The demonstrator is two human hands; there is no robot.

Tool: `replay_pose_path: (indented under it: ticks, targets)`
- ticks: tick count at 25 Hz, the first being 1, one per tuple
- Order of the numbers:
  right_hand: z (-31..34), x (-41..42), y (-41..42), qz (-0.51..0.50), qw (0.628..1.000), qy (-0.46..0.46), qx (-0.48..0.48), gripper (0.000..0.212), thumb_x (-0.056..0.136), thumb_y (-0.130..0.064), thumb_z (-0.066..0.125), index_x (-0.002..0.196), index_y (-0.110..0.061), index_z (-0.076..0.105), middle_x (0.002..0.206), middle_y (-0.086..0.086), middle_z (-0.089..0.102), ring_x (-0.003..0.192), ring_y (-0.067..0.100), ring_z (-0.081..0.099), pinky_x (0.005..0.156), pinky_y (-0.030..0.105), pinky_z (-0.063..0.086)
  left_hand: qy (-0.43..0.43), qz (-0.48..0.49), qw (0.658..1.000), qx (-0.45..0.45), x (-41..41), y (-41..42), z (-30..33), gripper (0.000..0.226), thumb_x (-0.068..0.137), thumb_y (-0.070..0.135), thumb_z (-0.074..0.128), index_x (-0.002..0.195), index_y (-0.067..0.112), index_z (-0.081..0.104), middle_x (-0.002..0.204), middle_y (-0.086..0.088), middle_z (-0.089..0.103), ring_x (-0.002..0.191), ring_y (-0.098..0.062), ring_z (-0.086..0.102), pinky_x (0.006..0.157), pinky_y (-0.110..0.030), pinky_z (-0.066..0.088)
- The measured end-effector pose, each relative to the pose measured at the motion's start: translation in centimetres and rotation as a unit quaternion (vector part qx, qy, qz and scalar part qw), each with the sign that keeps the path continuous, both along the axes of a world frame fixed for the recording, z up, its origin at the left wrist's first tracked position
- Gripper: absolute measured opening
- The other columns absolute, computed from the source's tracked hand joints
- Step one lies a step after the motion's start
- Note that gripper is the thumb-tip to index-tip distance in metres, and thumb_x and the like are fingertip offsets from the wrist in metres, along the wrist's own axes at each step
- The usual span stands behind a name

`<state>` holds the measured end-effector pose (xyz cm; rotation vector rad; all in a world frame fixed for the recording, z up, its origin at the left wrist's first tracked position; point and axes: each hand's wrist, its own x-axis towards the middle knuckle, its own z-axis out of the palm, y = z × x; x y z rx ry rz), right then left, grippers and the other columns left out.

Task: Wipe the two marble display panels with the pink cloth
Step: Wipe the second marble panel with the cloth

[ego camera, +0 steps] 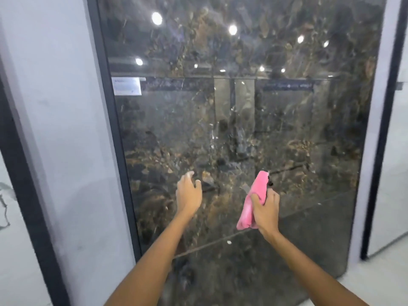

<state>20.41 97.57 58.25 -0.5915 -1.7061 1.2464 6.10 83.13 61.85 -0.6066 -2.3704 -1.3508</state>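
Pink cloth (254,202), folded long, stands nearly upright in front of the dark marble panel (231,120), its top end tipped slightly right. The right hand (266,214) grips its lower half, fingers (256,198) wrapped closed around it. The left hand (188,193) reaches toward the panel, empty, fingers loosely spread and curled.

**Both arms out before the dark marble panel**

Both bare forearms reach forward towards the dark marble panel (231,129), well apart from each other. The left hand (188,194) is empty, its fingers loosely curled and spread, held in front of the panel's lower part. The right hand (266,212), level with it and further along the panel, is closed in a fist round the pink cloth (254,199), knuckles upward.
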Motion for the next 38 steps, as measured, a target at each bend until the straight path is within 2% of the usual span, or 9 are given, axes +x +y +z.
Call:
replay_pose_path:
  ticks: [13,19,21,25,26,29,31,36,38]
  targets:
    - [21.9,-30.9,3.1,0.027,0.924,0.223,0.310,0.030,0.083,-0.013,0.064,0.102,0.005,0.050,0.133,0.025,0.038,0.106,0.037,0.051,0.090,0.035,0.038,0.363,0.274,0.886,-0.093,-23.8,-9.0,18.3,0.050,0.100,0.018,0.045,0.148,0.007,0.034,0.161,-0.008,0.020,0.149,-0.027,0.011,0.120,-0.046,0.017]
    - [30.0,-39.2,4.4,-0.119,0.834,0.104,0.529,0.064,0.095,-0.046,0.038,0.153,-0.021,0.025,0.162,0.013,0.008,0.145,0.048,-0.001,0.111,0.071,0.006,0.485,0.286,0.792,-0.237,-29.9,-12.1,23.4,0.055,0.103,0.029,0.026,0.155,0.013,0.022,0.163,-0.004,0.015,0.150,-0.022,0.010,0.122,-0.040,0.005]
    - [24.3,-40.2,2.3,-0.057,0.744,0.136,0.652,0.067,0.093,-0.046,0.036,0.153,-0.017,0.027,0.161,0.016,0.014,0.146,0.047,0.005,0.111,0.071,0.010,0.511,0.291,0.771,-0.243,-30.8,-12.3,23.2,0.055,0.103,0.029,0.026,0.155,0.011,0.024,0.162,-0.005,0.015,0.150,-0.023,0.012,0.122,-0.040,0.006]
    - [16.2,-39.7,2.2,0.076,0.365,0.128,0.919,0.066,0.081,-0.033,0.049,0.145,-0.025,0.035,0.157,0.006,0.026,0.145,0.037,0.019,0.116,0.058,0.013,0.529,0.296,0.756,-0.248,-30.9,-12.6,23.3,0.055,0.103,0.029,0.025,0.155,0.012,0.022,0.162,-0.007,0.017,0.150,-0.024,0.012,0.122,-0.041,0.007]
    - [18.8,-39.8,3.0,0.064,0.384,0.149,0.909,0.063,0.082,-0.030,0.049,0.144,-0.027,0.035,0.156,0.004,0.029,0.143,0.034,0.024,0.114,0.059,0.020,0.527,0.297,0.757,-0.246,-31.0,-12.6,23.3,0.055,0.103,0.029,0.024,0.155,0.012,0.022,0.162,-0.006,0.016,0.150,-0.024,0.012,0.122,-0.041,0.007]
    - [29.8,-39.0,2.8,-0.054,0.744,0.156,0.647,0.052,0.095,-0.036,0.040,0.146,-0.026,0.038,0.157,0.004,0.030,0.146,0.037,0.019,0.114,0.064,0.015,0.533,0.294,0.756,-0.241,-31.1,-12.5,23.3,0.055,0.103,0.030,0.023,0.155,0.012,0.020,0.163,-0.005,0.015,0.151,-0.022,0.010,0.122,-0.041,0.007]
    - [29.9,-39.3,-0.4,-0.068,0.802,0.162,0.570,0.054,0.095,-0.035,0.039,0.147,-0.022,0.041,0.158,0.005,0.027,0.147,0.037,0.013,0.115,0.063,0.013,0.545,0.280,0.751,-0.244,-31.3,-12.9,23.3,0.054,0.103,0.029,0.024,0.155,0.012,0.022,0.162,-0.005,0.017,0.150,-0.022,0.012,0.122,-0.040,0.007]
    - [11.3,-39.6,-3.3,0.085,0.401,0.122,0.904,0.063,0.086,-0.036,0.052,0.146,-0.025,0.038,0.158,0.002,0.029,0.149,0.031,0.011,0.118,0.056,0.010,0.563,0.258,0.740,-0.264,-31.3,-15.5,21.8,0.054,0.103,0.025,0.029,0.154,0.009,0.025,0.161,-0.008,0.021,0.149,-0.023,0.015,0.122,-0.037,0.006]
    - [14.9,-39.7,-1.0,0.062,0.372,0.145,0.915,0.060,0.088,-0.035,0.055,0.145,-0.029,0.038,0.157,0.000,0.029,0.147,0.027,0.018,0.117,0.059,0.016,0.570,0.243,0.735,-0.277,-31.4,-16.0,21.6,0.054,0.103,0.025,0.029,0.154,0.008,0.025,0.161,-0.010,0.021,0.149,-0.024,0.015,0.122,-0.038,0.005]
